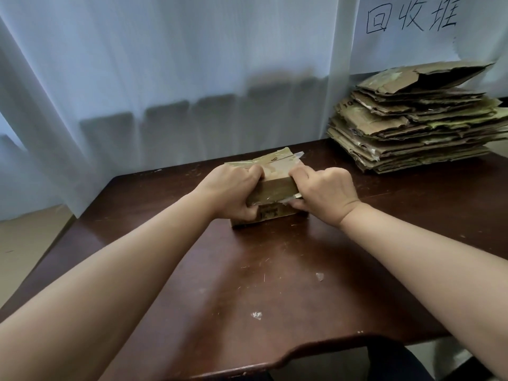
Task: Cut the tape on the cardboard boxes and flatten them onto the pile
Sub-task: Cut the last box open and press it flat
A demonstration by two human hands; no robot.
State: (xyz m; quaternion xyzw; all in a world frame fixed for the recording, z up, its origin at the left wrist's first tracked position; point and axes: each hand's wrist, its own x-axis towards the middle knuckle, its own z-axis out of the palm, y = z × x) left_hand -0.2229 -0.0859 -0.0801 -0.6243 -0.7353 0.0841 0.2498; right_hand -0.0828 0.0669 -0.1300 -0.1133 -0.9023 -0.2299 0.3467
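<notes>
Fingers of left hand (pixel 233 192) and right hand (pixel 325 195) curl around the small taped cardboard box (pixel 270 189) mid-surface (pixel 247 270); leftover tape could tear flaps before it reaches the pile (pixel 417 122).

Dark wooden table (pixel 275 270), pale curtain (pixel 165 64), handwritten paper sign (pixel 412 20), small scraps (pixel 257 315).

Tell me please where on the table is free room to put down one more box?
Bare wood lies on the table between the forearms, near the front edge, with only small scraps; also left of the box. The far right corner is crowded by the pile. Both hands grip the box.
</notes>
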